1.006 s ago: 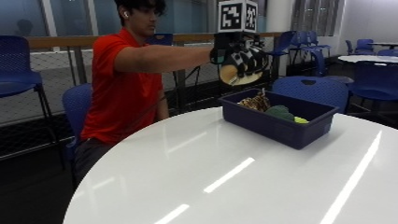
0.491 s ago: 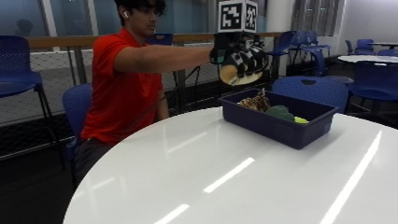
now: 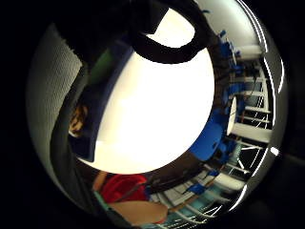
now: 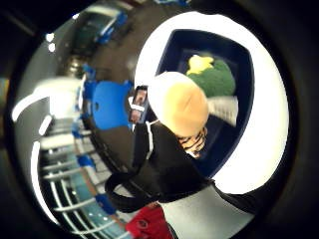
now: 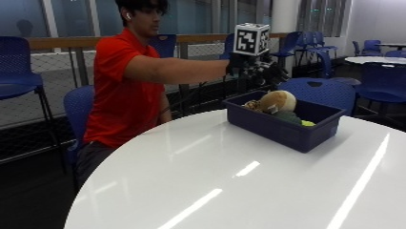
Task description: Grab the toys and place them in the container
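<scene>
Outside view: black-gloved right hand [image 5: 257,71] is held out above the dark blue rectangular plastic container [image 5: 285,125], fingers spread downward, nothing gripped. A round tan plush toy [image 5: 278,100] is seen at the container's rim level, below the hand and apart from it; whether it rests on the other toys cannot be told from here. A green plush toy [image 5: 289,117] with a yellow part [image 5: 307,123] and a striped tiger-pattern toy [image 5: 254,105] lie inside.

Thumb-side palm view: the container [image 4: 172,50] is seen from above, which the outside view does not give. The tan plush [image 4: 180,105] sits over the bin's interior, the green plush [image 4: 218,79] beside it, the yellow part [image 4: 200,63] at its end, the striped toy [image 4: 195,143] partly hidden under the tan one.

Little-finger-side palm view: mostly bare tabletop [image 3: 157,109]; only one wall of the container [image 3: 102,105] and a sliver of striped toy [image 3: 77,121] are caught.

Surface: round glossy white table [image 5: 241,176], ceiling lights reflected in streaks. The container is placed near the far edge. Room: blue plastic chairs [image 5: 317,90], another white table [image 5: 374,59], wooden rail with mesh and glass behind.
</scene>
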Demonstrator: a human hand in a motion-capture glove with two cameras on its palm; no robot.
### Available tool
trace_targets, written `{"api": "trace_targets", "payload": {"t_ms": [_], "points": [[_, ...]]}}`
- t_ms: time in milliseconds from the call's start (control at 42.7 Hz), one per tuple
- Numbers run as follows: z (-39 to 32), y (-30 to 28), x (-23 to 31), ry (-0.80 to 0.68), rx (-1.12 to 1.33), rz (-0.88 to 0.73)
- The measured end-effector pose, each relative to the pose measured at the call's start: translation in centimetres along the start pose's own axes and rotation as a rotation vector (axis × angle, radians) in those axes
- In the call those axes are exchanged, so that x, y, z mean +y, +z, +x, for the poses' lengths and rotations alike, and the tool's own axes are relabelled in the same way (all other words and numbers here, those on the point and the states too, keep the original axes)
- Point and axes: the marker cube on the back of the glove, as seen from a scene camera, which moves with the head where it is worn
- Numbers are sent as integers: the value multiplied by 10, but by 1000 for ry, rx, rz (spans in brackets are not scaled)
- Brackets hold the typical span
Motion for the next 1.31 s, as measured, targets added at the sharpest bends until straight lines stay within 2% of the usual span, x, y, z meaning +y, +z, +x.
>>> {"api": "trace_targets", "payload": {"t_ms": [281, 795, 1310], "points": [[82, 56, 57, 99, -63, -32], [141, 110, 163, 89, -56, 6], [177, 149, 198, 127, -107, 20]]}}
